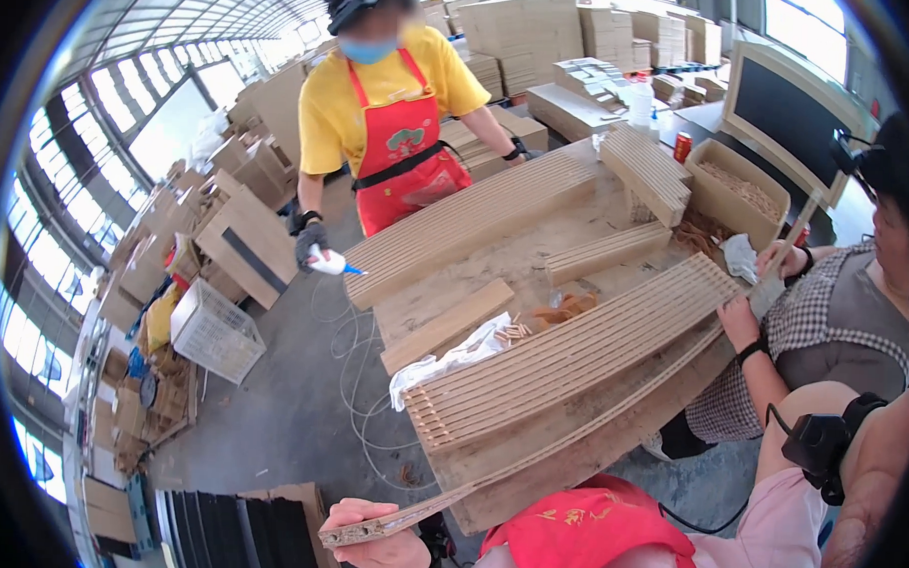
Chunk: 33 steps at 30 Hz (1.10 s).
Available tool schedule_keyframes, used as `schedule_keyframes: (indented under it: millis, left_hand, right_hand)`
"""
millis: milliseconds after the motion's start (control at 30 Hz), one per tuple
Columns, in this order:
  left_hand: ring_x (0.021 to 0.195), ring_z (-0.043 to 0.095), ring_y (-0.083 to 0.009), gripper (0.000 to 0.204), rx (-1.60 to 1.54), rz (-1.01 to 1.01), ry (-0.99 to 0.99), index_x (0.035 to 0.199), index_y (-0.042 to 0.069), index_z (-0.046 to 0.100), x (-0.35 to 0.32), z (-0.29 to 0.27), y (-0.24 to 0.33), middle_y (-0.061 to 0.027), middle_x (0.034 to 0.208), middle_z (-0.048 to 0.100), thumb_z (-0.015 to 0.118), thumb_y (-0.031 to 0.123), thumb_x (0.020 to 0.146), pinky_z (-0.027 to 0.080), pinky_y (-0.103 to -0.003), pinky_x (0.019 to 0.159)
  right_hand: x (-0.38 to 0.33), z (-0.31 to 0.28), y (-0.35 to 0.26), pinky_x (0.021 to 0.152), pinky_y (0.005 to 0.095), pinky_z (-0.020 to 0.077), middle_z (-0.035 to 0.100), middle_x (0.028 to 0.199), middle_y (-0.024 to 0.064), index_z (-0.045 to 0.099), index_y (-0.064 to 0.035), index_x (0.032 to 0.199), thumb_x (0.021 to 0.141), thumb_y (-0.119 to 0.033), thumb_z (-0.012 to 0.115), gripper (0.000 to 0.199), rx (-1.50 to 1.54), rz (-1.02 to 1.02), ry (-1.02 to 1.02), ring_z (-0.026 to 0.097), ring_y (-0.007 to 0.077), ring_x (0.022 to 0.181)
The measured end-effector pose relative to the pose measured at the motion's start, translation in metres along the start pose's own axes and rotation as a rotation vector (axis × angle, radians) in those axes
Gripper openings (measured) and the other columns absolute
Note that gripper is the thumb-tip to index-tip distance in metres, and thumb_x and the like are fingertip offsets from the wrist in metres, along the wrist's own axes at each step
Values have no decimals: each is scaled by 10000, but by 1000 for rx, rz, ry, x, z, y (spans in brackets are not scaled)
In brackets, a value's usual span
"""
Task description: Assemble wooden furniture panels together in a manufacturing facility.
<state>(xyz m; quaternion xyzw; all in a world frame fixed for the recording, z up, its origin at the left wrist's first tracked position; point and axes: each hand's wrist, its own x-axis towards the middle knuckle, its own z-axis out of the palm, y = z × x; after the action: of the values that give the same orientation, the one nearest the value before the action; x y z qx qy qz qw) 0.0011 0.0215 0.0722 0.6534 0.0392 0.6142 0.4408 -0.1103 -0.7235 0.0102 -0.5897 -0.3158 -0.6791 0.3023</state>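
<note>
My left hand point(377, 544), with a dark band at the wrist, is closed under the near-left end of a long, narrow wooden strip point(555, 428). The strip runs along the near edge of the table, and its end shows small holes. My right hand point(740, 322), also banded, closes around the strip toward the right. Just beyond lies a row of grooved wooden strips point(572, 353), side by side, with small dowels along its left end. A co-worker's hand point(782, 259) is just beyond my right hand, by an upright stretch of wood.
Across the worktable point(477, 225), a person in a red apron holds a white glue bottle point(327, 261) with a blue tip. Near the middle are a white cloth point(452, 359), loose dowels point(514, 332) and a wooden block point(449, 324). A cardboard box point(738, 189) of dowels stands far right.
</note>
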Motion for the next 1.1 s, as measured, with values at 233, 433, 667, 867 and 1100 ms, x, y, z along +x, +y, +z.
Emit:
schedule_keyframes:
  millis: [233,433,667,867,1100]
  left_hand:
    - [558,469,-129,536,-12,-186,86,824,36,432,-7,14,-13,-57,618,473,202,475,1028,340,-243,502]
    - [723,528,-246,464,50,-51,48,853,23,473,-6,14,-3,-120,812,546,270,403,1025,434,-364,627]
    - [567,528,-235,415,-2,-171,22,696,26,471,-20,-15,-30,-111,628,541,364,311,978,397,-344,530]
    - [649,518,-197,341,93,-153,-10,789,44,474,-3,-10,15,-54,701,516,353,296,985,421,-329,609]
    - [640,502,-184,545,-84,-182,-7,766,41,447,-8,7,13,-68,777,514,366,538,974,426,-286,558]
  right_hand:
    - [-91,287,33,854,432,520,639,1130,164,595,4,1149,807,-203,682,409,-526,547,-1026,634,256,1021]
    - [-176,319,125,886,409,505,653,1140,141,617,8,1137,888,-211,611,331,-1004,771,-1655,647,294,1008]
    - [-261,290,207,637,363,435,618,704,60,600,34,972,834,-244,542,316,-991,80,-1284,538,219,690]
    - [-212,314,187,901,437,402,656,855,14,653,-141,868,886,-181,474,184,-1125,-125,-1891,624,191,869]
    - [-90,335,91,871,433,409,631,854,11,610,-133,862,888,-184,484,138,-620,-80,-1175,609,193,842]
